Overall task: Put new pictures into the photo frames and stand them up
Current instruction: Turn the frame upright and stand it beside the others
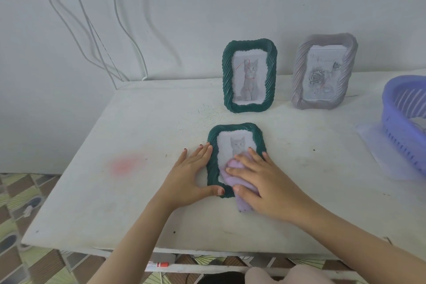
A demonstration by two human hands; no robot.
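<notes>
A dark green photo frame [230, 132] with a grey kitten picture lies flat, face up, near the middle of the white table [143, 136]. My left hand [192, 175] rests flat on the table and presses against the frame's left edge, thumb at its lower corner. My right hand [260, 182] presses a lilac cloth [234, 167] onto the lower part of the frame's glass. Behind it, a second green frame [249, 76] with a cat picture stands upright. A grey frame [325, 71] with a rose picture stands upright to its right.
A lilac plastic basket [401, 122] sits at the table's right edge on a sheet of plastic [378, 145]. White cables [92, 30] hang down the wall at the back left. A faint red stain [125, 163] marks the table left of my hands. A patterned floor lies below.
</notes>
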